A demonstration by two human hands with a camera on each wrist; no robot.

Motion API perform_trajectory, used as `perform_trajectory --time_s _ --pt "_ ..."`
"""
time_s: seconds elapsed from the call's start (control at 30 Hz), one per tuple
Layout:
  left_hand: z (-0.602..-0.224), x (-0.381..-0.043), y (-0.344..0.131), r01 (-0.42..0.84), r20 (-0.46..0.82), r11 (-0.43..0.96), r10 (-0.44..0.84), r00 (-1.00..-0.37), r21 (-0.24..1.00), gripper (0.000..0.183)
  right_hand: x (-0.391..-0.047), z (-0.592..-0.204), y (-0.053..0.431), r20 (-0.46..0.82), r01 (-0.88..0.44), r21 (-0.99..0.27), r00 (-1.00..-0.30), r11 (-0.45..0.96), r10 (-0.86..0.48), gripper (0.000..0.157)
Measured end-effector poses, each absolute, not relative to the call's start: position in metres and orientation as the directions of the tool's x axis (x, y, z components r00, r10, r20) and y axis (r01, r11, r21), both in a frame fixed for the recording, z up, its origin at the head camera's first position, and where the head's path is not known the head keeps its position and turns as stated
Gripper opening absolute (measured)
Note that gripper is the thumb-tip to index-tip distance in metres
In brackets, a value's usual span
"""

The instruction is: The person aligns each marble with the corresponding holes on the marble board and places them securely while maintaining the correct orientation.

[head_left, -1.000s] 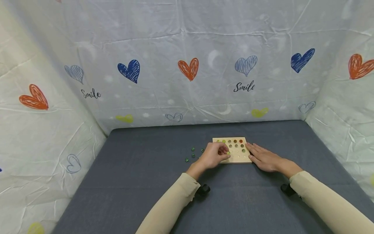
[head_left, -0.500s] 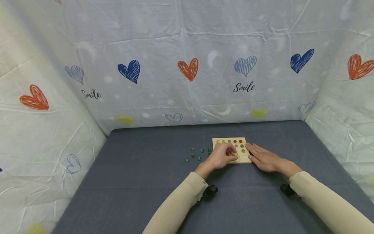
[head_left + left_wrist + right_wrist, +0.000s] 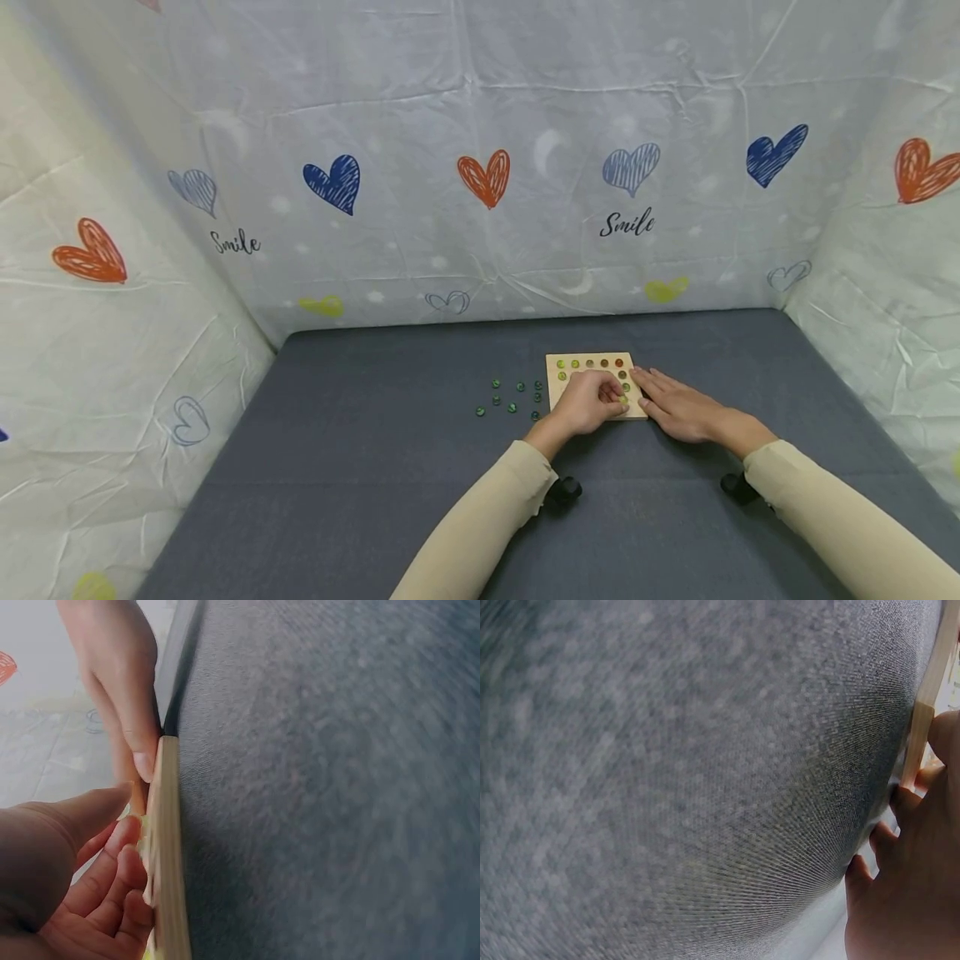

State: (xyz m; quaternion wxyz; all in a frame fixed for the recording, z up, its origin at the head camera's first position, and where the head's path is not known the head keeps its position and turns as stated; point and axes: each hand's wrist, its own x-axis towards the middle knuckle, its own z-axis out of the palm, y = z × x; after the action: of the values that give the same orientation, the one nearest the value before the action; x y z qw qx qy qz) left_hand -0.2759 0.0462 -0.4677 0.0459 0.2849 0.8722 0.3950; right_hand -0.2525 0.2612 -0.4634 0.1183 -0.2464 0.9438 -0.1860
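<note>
A flat wooden board (image 3: 553,385) with rows of round hollows lies on the dark table, with coloured marbles in some of its hollows. Over its lower right part my left hand (image 3: 583,403) pinches a yellow-green marble (image 3: 623,400) between thumb and fingertips. The left wrist view shows the thumb and curled fingers (image 3: 120,859) low at the board's side. My right hand (image 3: 678,408) rests against the board's right edge, fingers extended, with the fingertips touching it. My left hand hides the middle hollows from the head view.
Several dark green marbles (image 3: 512,407) lie loose on the table just left of the board. A grey-blue cloth covers the tabletop (image 3: 360,467). White curtains (image 3: 405,242) with printed hearts hang behind and at both sides.
My left hand has moved right across the board with the marble, toward the right column. More loose marbles show to its left. The right hand has stayed in place.
</note>
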Motion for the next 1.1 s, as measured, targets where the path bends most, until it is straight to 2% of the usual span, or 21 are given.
perform_trajectory --time_s 0.53,0.7,1.1 --pt "-0.467 -0.275 0.057 0.385 0.063 0.641 0.464 -0.883 0.664 0.013 -0.251 -0.461 0.258 -0.145 -0.414 -0.407 -0.851 0.814 -0.505 0.061" --pt "-0.465 -0.275 0.055 0.396 0.055 0.639 0.485 -0.873 0.659 0.015 -0.252 -0.461 0.259 -0.149 -0.412 -0.409 -0.85 0.814 -0.505 0.061" --pt "-0.455 -0.268 0.04 0.515 0.105 0.605 0.581 -0.807 0.608 0.021 -0.25 -0.461 0.26 -0.143 -0.408 -0.421 -0.852 0.81 -0.503 0.061"
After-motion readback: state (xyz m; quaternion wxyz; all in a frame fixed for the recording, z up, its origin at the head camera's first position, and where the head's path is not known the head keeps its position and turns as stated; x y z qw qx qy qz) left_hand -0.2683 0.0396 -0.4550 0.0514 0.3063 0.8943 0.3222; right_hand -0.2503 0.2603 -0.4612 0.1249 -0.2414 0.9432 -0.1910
